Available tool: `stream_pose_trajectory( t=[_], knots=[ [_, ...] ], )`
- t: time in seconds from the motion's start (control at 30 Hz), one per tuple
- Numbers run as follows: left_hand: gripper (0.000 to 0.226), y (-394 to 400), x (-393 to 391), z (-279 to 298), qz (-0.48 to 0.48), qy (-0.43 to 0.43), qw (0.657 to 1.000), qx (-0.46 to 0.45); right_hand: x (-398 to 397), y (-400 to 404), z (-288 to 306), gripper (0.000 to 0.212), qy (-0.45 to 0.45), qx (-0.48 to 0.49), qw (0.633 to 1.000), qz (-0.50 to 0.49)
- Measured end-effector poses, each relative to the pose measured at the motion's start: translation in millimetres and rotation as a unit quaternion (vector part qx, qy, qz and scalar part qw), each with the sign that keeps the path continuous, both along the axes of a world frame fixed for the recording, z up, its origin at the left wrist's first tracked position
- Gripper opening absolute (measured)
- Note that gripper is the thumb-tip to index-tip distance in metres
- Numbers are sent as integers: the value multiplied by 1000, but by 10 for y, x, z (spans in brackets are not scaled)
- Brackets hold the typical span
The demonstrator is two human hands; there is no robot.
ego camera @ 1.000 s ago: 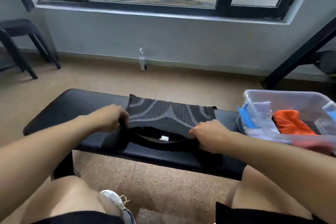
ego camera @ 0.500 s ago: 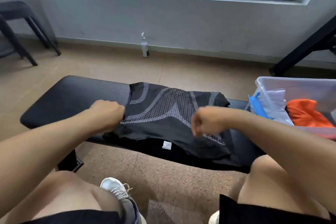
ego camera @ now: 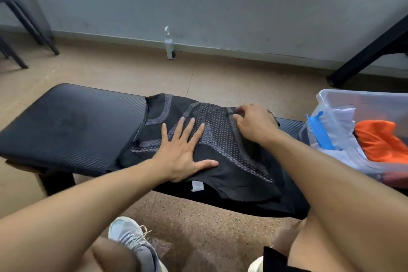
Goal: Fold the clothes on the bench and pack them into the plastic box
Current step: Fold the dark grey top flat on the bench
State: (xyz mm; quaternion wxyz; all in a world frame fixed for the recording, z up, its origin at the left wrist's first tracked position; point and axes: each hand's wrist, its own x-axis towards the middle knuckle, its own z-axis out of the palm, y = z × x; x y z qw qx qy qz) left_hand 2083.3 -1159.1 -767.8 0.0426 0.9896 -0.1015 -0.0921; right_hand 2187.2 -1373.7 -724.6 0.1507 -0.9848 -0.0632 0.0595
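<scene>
- The bench (ego camera: 72, 121), a long black pad with a fine ribbed weave, carries the whole job; its bare stretch lies out beyond the left hand's little-finger side.
- The black garment (ego camera: 212, 139), thin knit with grey dotted-mesh bands, now lies spread across the bench; half a second ago both fists held it bunched at its near edge. My reading: one fold is laid down and is being pressed before the next.
- The left hand (ego camera: 183, 154) has gone from a closed fist to a flat, open palm, fingers splayed, pressing the cloth's middle; it grips nothing.
- The right hand (ego camera: 254, 123) has moved from the near edge to the far right corner, just past the left fingertips, and its curled fingers pinch a fold of fabric there.
- The plastic box (ego camera: 331, 104), clear and thin-walled, sits beyond the right wrist and already holds an orange garment (ego camera: 379, 141) and pale folded cloth.
- A small white label (ego camera: 197, 186) shows just below the left palm, at the hem hanging off the near edge.
</scene>
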Motion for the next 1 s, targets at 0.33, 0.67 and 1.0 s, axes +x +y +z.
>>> stream_pose_trajectory(
  t=[0.33, 0.67, 1.0],
  knots=[
    [111, -813, -268, 210, -324, -104, 940, -31, 312, -295, -257, 57, 33, 61, 974, -217],
    [68, -1157, -535, -188, -298, -108, 948, -21, 239, -284, -88, 38, -27, 406, 884, -229],
    [29, -217, -229, 701, 142, 154, 817, -538, 65, -251, 16, 18, 49, 380, 907, -174]
  ],
)
